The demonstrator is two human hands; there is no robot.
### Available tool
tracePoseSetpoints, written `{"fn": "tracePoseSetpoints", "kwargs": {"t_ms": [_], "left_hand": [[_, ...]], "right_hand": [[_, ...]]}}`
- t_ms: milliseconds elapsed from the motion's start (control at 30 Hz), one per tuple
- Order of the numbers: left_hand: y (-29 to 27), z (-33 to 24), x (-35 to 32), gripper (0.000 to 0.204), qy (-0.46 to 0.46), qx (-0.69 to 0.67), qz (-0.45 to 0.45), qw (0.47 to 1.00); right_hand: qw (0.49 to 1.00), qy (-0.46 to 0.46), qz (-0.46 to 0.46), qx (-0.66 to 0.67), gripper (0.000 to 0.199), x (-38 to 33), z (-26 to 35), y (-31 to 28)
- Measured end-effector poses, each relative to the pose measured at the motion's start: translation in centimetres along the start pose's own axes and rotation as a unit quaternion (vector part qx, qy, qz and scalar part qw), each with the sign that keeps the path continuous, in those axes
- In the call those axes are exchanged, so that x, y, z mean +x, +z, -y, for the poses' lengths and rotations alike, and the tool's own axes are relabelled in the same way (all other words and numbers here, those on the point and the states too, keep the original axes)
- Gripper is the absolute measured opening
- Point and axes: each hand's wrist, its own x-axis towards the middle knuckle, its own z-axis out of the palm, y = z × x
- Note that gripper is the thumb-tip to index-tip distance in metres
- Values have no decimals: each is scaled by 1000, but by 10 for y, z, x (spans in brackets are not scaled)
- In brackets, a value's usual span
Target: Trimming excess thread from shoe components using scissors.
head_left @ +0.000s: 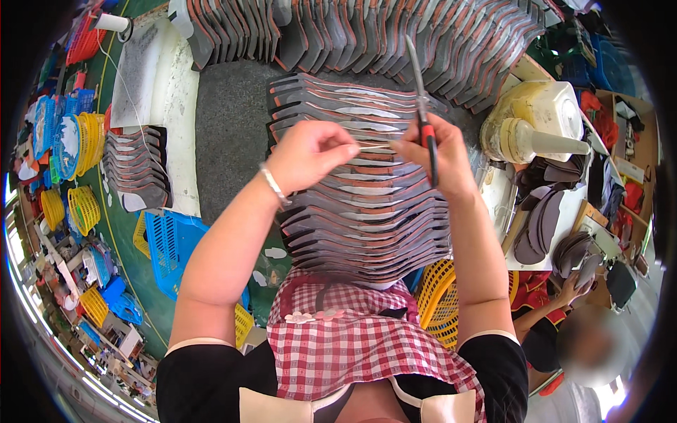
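A long overlapping row of dark grey curved pieces with orange-red edges, like shoe parts, runs down the bench in front of me. Over its middle, my left hand is closed, thumb and forefinger pinched together; what lies between them is too small to make out. Just right of it, my right hand grips a long, narrow, knife-like tool with a red and black handle, its grey end pointing away from me. The right fingertips also pinch close to the left ones, low over the pieces.
More such pieces stand in a dense row along the far side. A smaller stack lies left, below a thread spool. At right are a stained pale pot and dark curved pieces. A yellow basket stands near my right side. Another person's hand shows at lower right.
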Motion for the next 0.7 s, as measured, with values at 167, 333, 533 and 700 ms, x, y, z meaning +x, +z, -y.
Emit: {"fn": "tracePoseSetpoints", "kwargs": {"t_ms": [167, 333, 533, 700], "left_hand": [[-45, 13, -25, 15, -68, 78, -17, 994], [-47, 16, -19, 16, -88, 237, -19, 967], [-49, 0, 5, 23, -85, 344, -42, 934], [-52, 12, 20, 28, -94, 370, -29, 924]], "right_hand": [[972, 15, -54, -229, 27, -12, -10, -44], [929, -21, -56, -365, 32, -2, -19, -40], [878, -54, -39, -474, 34, 8, -19, -41], [808, -66, -57, -583, 36, 8, -4, -36]]}}
